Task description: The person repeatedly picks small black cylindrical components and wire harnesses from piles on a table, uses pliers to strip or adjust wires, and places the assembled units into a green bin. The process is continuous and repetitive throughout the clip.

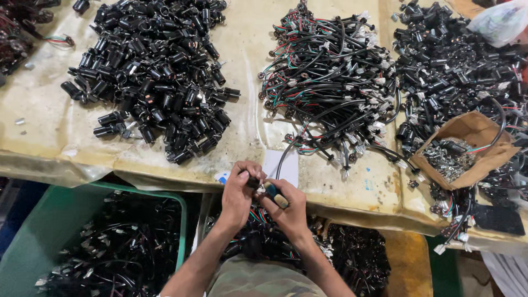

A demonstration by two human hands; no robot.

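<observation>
Hands meet at the table [165, 165] edge: left hand [237, 192] pinches a small black connector [253, 181] while right hand [289, 212] grips a screwdriver [273, 193] against it. Slipping could jab fingers or drop the part into bins below.

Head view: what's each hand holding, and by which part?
Left hand pinches a small black cylindrical part at its end, fingertips around it. Right hand grips a screwdriver by its blue-and-yellow handle, tip toward the part.
</observation>
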